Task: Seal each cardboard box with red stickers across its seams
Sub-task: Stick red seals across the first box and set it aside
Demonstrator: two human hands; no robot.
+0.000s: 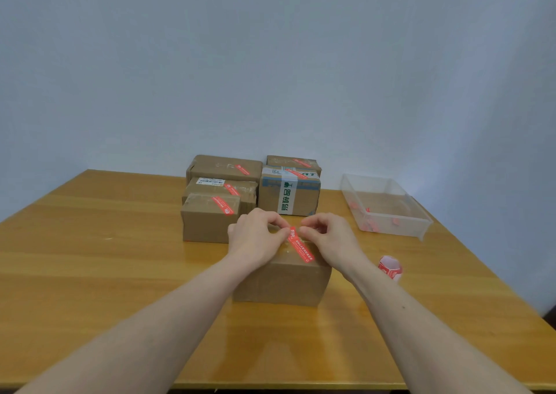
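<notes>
Near box [282, 276]: plain brown cardboard, square-cornered, sits on the wooden counter [90, 258] in front of the stacked boxes. Red sticker [299, 244]: a narrow strip with white print, lies diagonally across the near box's top, its lower end reaching the front edge. Glossy clear tape shows on the top beside it.

Left hand [255, 238]: rests on the near box's top, grip curled, thumb and forefinger pinching the sticker's far end. Right hand [326, 237]: grip curled likewise, fingertips at the same sticker end from the other side.

Behind the near box: five cardboard boxes [222, 189] in a cluster, each carrying a red strip on top; one has a white band with green characters. Right of the near box: a small sticker roll [390, 267]. Further right and behind: a clear plastic tray [388, 210] holding red scraps
</notes>
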